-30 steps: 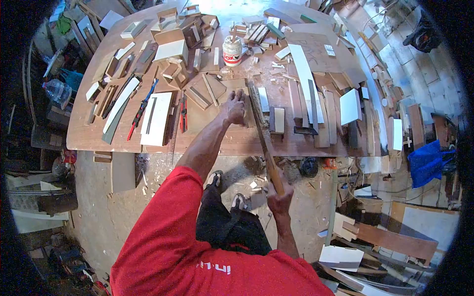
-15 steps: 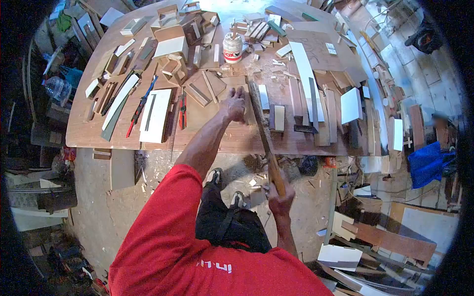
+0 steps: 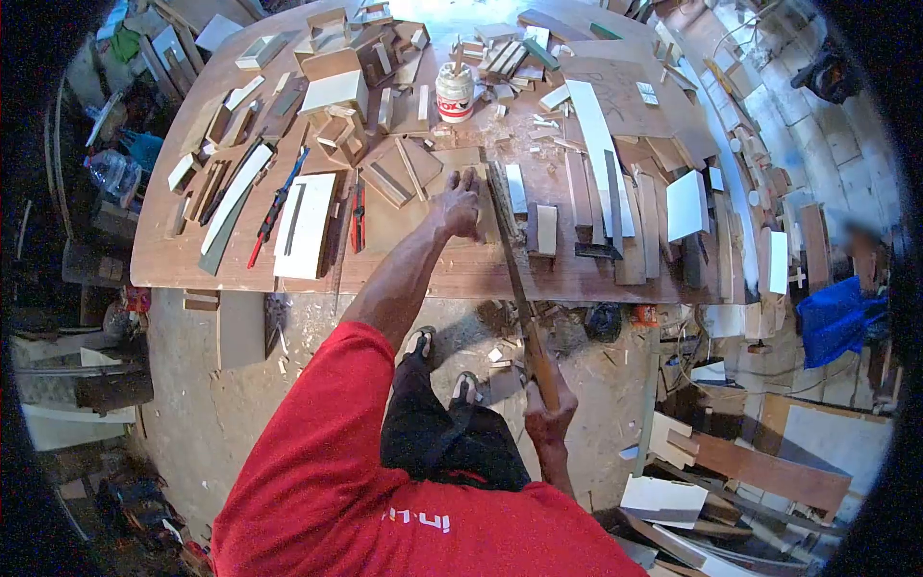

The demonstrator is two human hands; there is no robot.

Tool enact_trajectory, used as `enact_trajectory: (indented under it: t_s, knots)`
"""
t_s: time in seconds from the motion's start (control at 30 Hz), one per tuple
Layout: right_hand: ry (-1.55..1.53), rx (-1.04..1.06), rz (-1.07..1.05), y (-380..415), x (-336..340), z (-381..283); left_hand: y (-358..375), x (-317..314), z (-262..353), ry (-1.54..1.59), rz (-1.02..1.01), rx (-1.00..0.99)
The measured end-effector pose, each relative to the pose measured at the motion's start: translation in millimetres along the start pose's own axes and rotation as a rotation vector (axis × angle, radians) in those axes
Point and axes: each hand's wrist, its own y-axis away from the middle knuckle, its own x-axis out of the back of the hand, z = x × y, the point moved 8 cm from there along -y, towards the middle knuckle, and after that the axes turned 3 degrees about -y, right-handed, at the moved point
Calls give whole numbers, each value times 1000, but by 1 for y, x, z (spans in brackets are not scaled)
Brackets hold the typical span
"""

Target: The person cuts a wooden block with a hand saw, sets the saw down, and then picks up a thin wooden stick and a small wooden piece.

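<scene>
My left hand (image 3: 461,207) lies on a thin brown board (image 3: 468,161) at the middle of the workbench, its fingers stretched forward. Along the board's right side runs a handsaw (image 3: 512,269), its long narrow blade reaching over the front edge of the bench. My right hand (image 3: 551,409) is wrapped round the saw's wooden handle, below the bench top. Where the blade meets the board is too small to make out. Left of the board lie a red-and-black tool (image 3: 358,216) and a white panel (image 3: 304,231).
A white jar (image 3: 454,94) with red lettering stands farther back, among wood offcuts. White and brown strips (image 3: 596,144) lie to the right, near a dark try square (image 3: 598,251). Small box-like wooden pieces (image 3: 338,139) sit at the left. Scraps litter the floor (image 3: 317,385).
My right hand has drawn the handsaw a little back toward my body. The left hand stays in place on the board.
</scene>
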Motion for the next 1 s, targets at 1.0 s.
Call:
enact_trajectory:
  t_s: [1.0]
  knots:
    - [10,-78,14,-3,2,0,-12,-35,-18,163,-76,158]
